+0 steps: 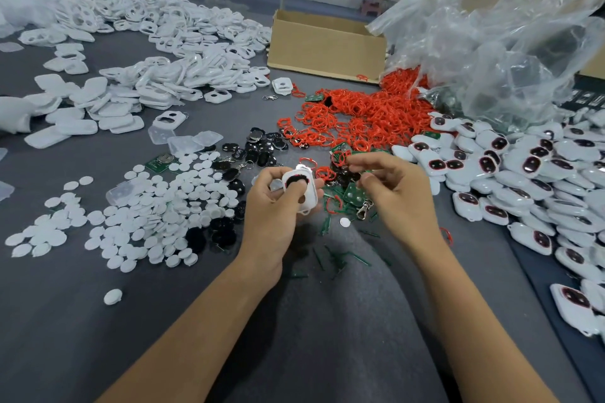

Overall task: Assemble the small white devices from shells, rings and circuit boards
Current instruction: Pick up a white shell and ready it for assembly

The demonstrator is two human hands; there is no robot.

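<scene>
Many white discs [154, 206] litter grey table [98, 321]; left grip [275, 203] clasps shell [311, 196], right grip [393, 186] unclear.

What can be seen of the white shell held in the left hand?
The white shell looks like glossy plastic, a rounded rectangle with a small loop at its lower end. A black oval piece edged in red sits in its upper opening. It is tilted, face toward the camera, held above the grey table. The left hand grips it from the side, thumb pressing on the black piece. The right hand is apart from it.
</scene>
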